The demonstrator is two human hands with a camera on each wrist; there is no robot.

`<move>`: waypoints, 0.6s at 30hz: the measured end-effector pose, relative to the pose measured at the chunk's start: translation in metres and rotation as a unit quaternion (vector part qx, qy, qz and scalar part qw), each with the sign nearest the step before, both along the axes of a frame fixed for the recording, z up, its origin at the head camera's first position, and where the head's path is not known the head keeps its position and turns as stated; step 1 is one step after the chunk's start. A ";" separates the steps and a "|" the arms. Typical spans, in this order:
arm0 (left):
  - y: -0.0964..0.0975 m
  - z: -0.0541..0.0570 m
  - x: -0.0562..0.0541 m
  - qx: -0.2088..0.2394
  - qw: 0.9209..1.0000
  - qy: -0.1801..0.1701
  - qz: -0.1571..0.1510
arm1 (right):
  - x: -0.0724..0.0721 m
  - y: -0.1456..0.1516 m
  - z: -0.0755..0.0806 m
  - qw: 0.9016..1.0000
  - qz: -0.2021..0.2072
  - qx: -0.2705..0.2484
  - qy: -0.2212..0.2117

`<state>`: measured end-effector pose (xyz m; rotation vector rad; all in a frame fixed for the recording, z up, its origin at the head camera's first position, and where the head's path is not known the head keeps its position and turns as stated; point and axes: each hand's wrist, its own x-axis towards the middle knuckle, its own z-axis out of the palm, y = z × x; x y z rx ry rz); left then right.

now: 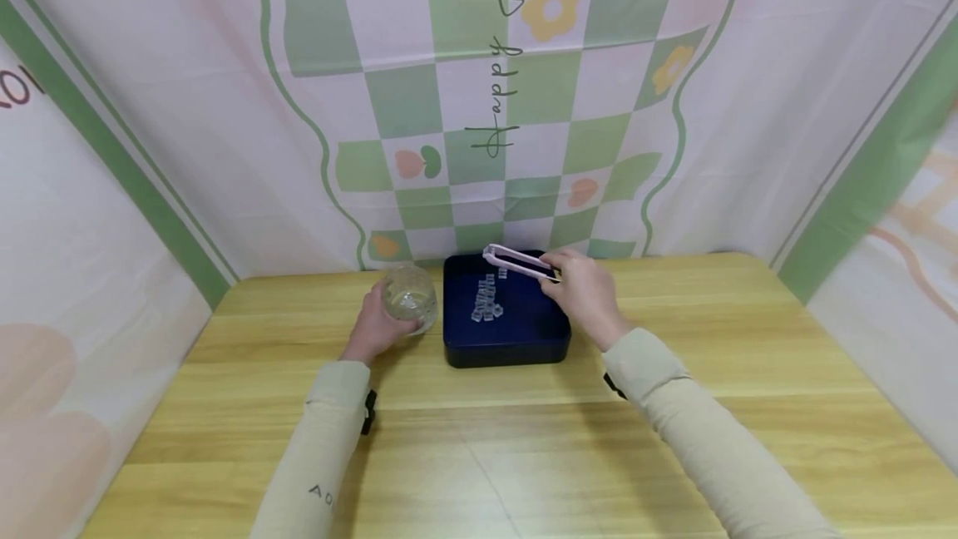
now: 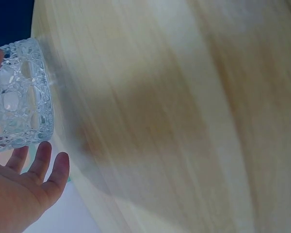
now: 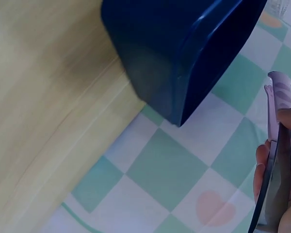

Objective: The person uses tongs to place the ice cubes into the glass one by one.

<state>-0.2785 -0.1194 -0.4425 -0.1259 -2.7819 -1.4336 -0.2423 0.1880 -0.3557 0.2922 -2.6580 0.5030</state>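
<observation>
My left hand [image 1: 374, 324] holds a clear patterned glass [image 1: 410, 294] on the wooden table. In the left wrist view, the thumb and fingers lie on opposite sides of the glass [image 2: 19, 97]. My right hand [image 1: 587, 294] grips pale pink tongs [image 1: 527, 267] over the far part of a dark blue tray [image 1: 531, 331]. The tips point left, close together; a small clear bit seems to sit there, too small to tell. Several clear cubes [image 1: 485, 299] lie clustered inside the tray. From the right wrist, the tongs [image 3: 280, 94] appear beyond the tray's side.
A light wooden table [image 1: 479, 439] carries the tray and glass. Behind it hangs a curtain [image 1: 479, 90] with green and white checks, close to the tray's back edge. Cloth also hangs at both sides.
</observation>
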 end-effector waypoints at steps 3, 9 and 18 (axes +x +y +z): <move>0.000 0.001 0.001 -0.003 1.000 0.001 -0.001 | 0.000 -0.008 0.002 1.000 0.000 0.002 -0.003; 0.000 0.002 0.002 0.001 1.000 0.001 -0.002 | 0.002 -0.029 0.004 1.000 0.017 0.000 -0.005; 0.001 0.000 0.000 -0.002 1.000 0.008 0.004 | 0.006 -0.063 0.002 0.998 0.063 0.021 0.005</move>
